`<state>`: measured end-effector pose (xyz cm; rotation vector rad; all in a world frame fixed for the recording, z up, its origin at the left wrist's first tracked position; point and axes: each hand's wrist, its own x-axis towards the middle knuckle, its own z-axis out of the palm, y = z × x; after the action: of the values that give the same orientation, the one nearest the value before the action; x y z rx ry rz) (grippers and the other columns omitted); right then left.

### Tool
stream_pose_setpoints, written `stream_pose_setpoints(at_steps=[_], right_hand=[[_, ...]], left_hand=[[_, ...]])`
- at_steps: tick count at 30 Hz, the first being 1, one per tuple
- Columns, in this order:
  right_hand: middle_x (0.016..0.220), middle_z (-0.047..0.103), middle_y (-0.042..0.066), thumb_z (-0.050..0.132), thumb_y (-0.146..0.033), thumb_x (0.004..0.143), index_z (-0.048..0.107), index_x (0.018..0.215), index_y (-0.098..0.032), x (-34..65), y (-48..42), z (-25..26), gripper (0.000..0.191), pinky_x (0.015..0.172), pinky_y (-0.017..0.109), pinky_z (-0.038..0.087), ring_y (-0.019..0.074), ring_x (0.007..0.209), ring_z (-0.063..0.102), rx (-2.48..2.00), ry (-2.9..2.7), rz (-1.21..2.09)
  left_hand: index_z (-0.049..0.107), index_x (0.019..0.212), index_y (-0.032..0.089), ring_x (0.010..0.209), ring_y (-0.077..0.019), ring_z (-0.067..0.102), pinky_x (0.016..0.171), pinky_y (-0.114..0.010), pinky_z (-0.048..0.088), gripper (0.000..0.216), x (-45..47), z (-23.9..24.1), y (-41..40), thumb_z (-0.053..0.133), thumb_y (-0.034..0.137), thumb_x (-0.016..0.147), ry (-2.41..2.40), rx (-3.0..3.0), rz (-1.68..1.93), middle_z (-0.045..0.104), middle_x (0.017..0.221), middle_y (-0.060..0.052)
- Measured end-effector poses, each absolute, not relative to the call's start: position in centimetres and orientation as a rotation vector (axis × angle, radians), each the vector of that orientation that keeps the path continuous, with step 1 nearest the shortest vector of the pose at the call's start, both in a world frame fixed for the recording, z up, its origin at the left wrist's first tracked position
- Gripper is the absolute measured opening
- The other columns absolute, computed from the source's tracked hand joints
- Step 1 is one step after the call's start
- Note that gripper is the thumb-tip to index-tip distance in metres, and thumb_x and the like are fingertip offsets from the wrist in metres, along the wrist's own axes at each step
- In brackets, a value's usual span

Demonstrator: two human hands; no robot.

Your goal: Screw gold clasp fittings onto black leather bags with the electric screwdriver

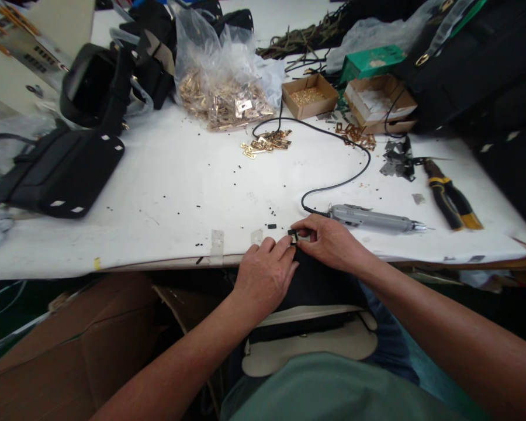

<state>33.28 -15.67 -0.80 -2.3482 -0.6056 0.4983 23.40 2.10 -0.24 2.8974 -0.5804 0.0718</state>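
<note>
Both my hands meet at the near edge of the white table (179,193). My left hand (265,275) lies with fingers curled down on a black bag piece (318,286) that rests on my lap. My right hand (328,240) pinches a small black fitting (292,233) at the top edge of that black piece. A pale lining part (311,345) of the bag shows below it. A grey electric screwdriver (370,218) with a black cord lies just beyond my right hand.
Black and yellow pliers (451,199) lie at the right. Loose gold metal fittings (267,142), a plastic bag of them (221,88) and small cardboard boxes (309,93) sit at the back. Black bags (61,169) stand at the left. A cardboard box (70,351) sits under the table.
</note>
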Motion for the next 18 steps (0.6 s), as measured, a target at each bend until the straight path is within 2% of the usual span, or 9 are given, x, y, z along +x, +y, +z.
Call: stream_pose_setpoints(at_steps=[6, 13, 18], right_hand=[[0.097, 0.07, 0.001, 0.066, -0.015, 0.08, 0.072, 0.116, -0.023, 32.98, -15.39, -0.69, 0.037, 0.071, 0.027, 0.044, 0.0158, 0.08, 0.061, -2.38, -0.545, 0.487], [0.094, 0.071, -0.001, 0.066, -0.018, 0.078, 0.07, 0.111, -0.024, 33.28, -14.77, -0.12, 0.034, 0.068, 0.027, 0.04, 0.017, 0.082, 0.062, -2.454, -0.549, 0.53], [0.095, 0.072, -0.001, 0.067, -0.019, 0.079, 0.066, 0.119, -0.023, 33.55, -14.98, -0.46, 0.041, 0.068, 0.026, 0.041, 0.0162, 0.081, 0.062, -2.436, -0.569, 0.553]], left_hand=[[0.063, 0.124, 0.017, 0.102, -0.0279, 0.058, 0.075, -0.045, 0.051, 0.029, 23.56, -0.19, 2.11, 0.053, 0.031, 0.1, -0.57, 2.864, 0.028, 0.067, 0.128, -0.009], [0.063, 0.123, 0.018, 0.101, -0.0272, 0.057, 0.077, -0.043, 0.051, 0.028, 23.44, -0.35, 2.16, 0.053, 0.03, 0.1, -0.581, 2.853, 0.049, 0.067, 0.126, -0.01], [0.061, 0.125, 0.019, 0.105, -0.0277, 0.056, 0.077, -0.042, 0.052, 0.029, 23.51, 0.16, 2.13, 0.054, 0.031, 0.099, -0.606, 2.907, -0.001, 0.065, 0.128, -0.009]])
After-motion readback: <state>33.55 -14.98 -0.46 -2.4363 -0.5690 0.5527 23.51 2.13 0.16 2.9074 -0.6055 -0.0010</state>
